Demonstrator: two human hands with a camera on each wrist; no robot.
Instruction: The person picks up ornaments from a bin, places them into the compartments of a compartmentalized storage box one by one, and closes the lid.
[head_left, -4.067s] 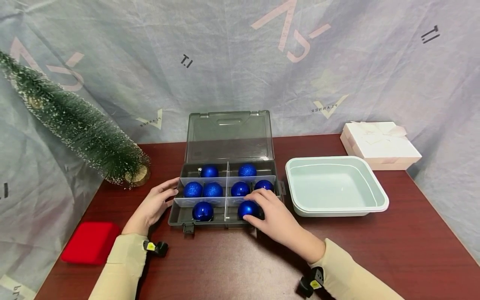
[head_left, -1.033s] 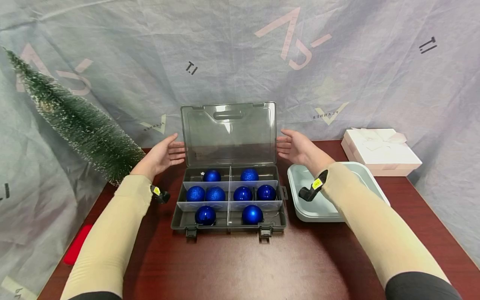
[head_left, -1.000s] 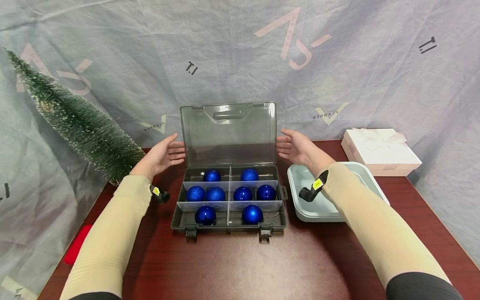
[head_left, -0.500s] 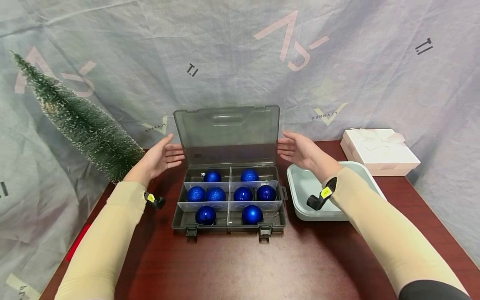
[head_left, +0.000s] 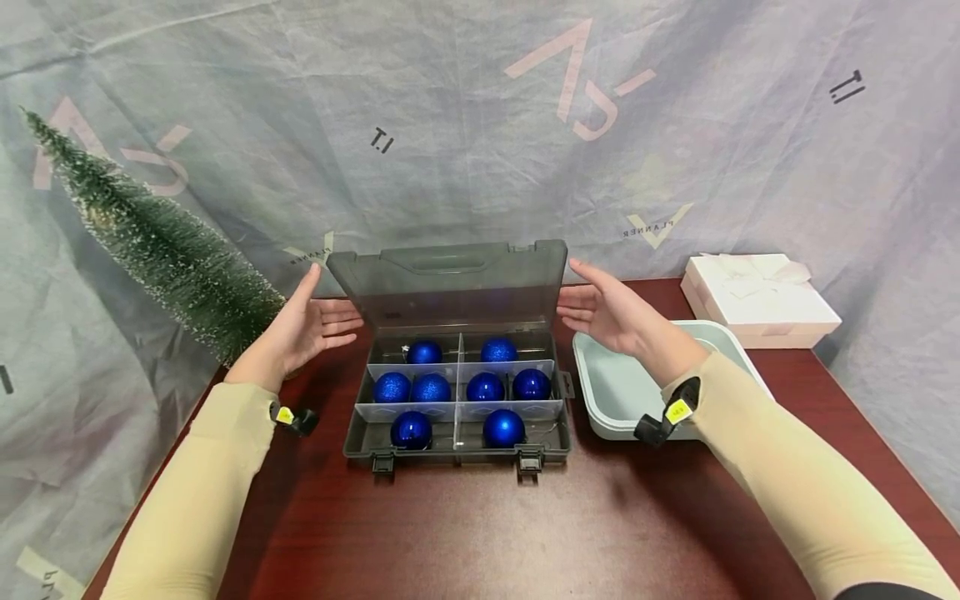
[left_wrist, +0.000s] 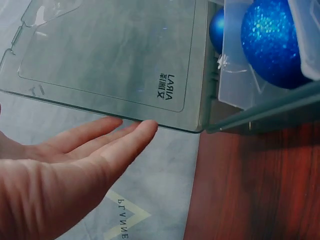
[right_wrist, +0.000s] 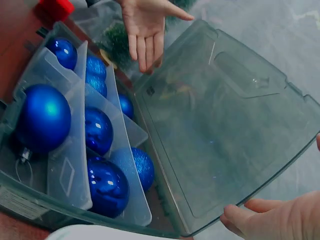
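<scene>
A smoky see-through plastic organizer box sits mid-table, white dividers splitting it into compartments. Several blue Christmas baubles, some glittery and some glossy, lie inside. Its hinged lid leans forward over the back row. My left hand is at the lid's left edge, fingers straight; in the left wrist view the fingertips meet that edge. At the opposite edge is my right hand, its fingers extended, with fingertips against the lid in the right wrist view. Neither hand grips anything.
A pale green plastic basin stands right of the box, partly behind my right forearm. Behind it sits a white gift box with a ribbon bow. A small frosted Christmas tree is at the left. A red item shows in the right wrist view.
My hands went from the box's front and side to the lid's two edges. The lid has tipped forward from near upright, and both forearms have drawn back slightly.
</scene>
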